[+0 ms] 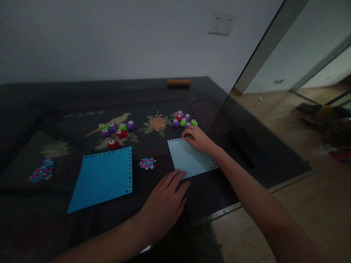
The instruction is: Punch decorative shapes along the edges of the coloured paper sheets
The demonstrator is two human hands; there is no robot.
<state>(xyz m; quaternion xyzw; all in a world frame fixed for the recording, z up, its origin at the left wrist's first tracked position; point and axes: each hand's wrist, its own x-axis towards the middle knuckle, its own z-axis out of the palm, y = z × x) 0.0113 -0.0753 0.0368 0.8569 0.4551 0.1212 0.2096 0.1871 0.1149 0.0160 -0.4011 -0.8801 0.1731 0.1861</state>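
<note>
A light blue sheet of paper (190, 156) lies on the dark table, with small punched holes along its far and right edges. My right hand (199, 138) is at its far edge, fingers curled and pinched together; whatever is between the fingertips is hidden. My left hand (166, 201) rests at the sheet's near left corner, fingers outstretched and slightly apart. Just beyond my right hand sits a cluster of small purple, green and red craft punches (183, 121) with white, eye-like tops. Punched-out paper bits (147, 163) form a little pile left of the sheet.
A brighter blue sheet (105, 179), holed along two edges, lies to the left. Behind it stand several more craft punches (122, 134). Another pile of paper bits (42, 171) is at far left. An orange-brown cylinder (178, 82) lies near the wall; a dark flat object (244, 146) at right.
</note>
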